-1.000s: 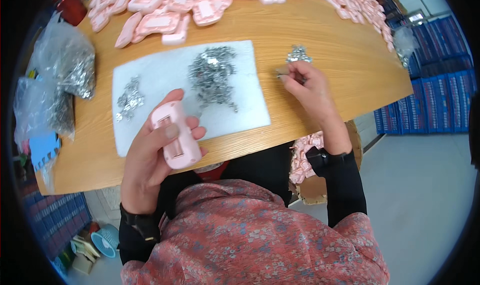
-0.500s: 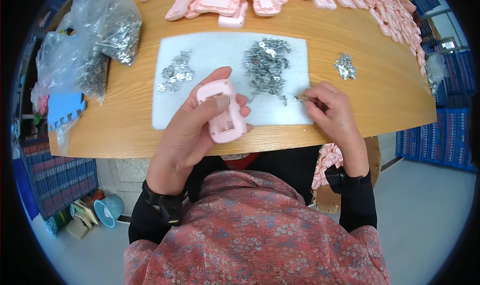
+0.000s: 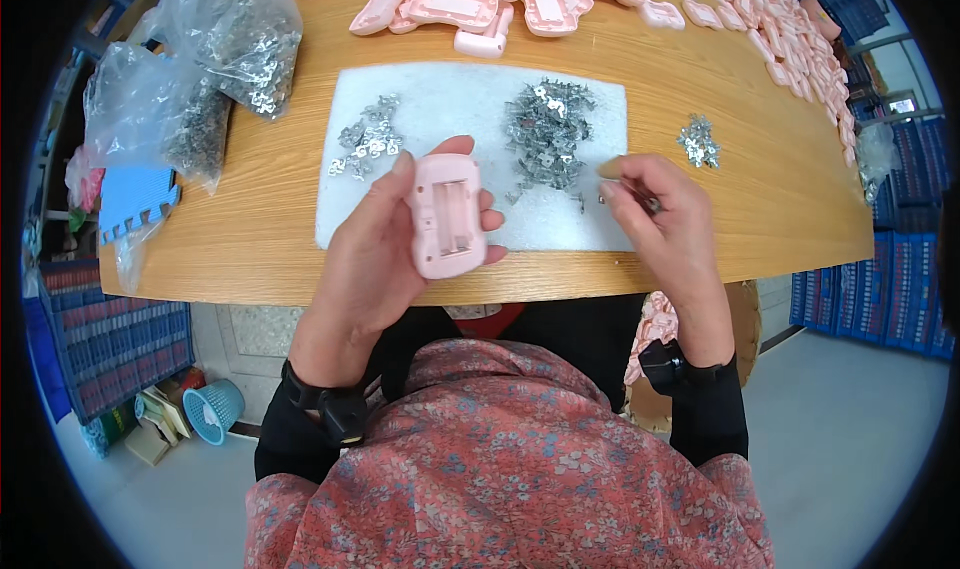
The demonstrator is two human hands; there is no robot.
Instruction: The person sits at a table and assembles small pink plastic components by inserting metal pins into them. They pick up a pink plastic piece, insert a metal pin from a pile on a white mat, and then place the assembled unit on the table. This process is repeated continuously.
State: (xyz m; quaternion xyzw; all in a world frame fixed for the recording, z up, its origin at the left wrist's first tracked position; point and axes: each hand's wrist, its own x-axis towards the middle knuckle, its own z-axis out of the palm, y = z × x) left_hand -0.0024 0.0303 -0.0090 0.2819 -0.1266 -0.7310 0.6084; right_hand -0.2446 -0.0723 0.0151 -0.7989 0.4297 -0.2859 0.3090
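My left hand (image 3: 375, 239) is wrapped round a pink plastic casing (image 3: 447, 254), tilted a little above the near edge of a white foam sheet (image 3: 470, 224). The casing's long battery recess faces up, with small metal parts at its end. Over the sheet's right edge is my right hand (image 3: 672, 214), closed, thumb and forefinger together; blur hides what they hold. Just left of its fingertips lies a dense pile of small metal spring contacts (image 3: 548, 134). A looser pile of flat metal contact plates (image 3: 368, 141) is on the sheet's left part.
Another small heap of metal plates (image 3: 699, 141) lies on the wooden table (image 3: 760, 209) at right. Many pink casings (image 3: 455, 7) cover the far side. Clear bags of metal parts (image 3: 235, 44) and a blue foam mat piece (image 3: 138, 201) are at left.
My left thumb has moved off the recess to the casing's left side. My right hand has shifted slightly, its fingertips now blurred. The whole view has moved a little.
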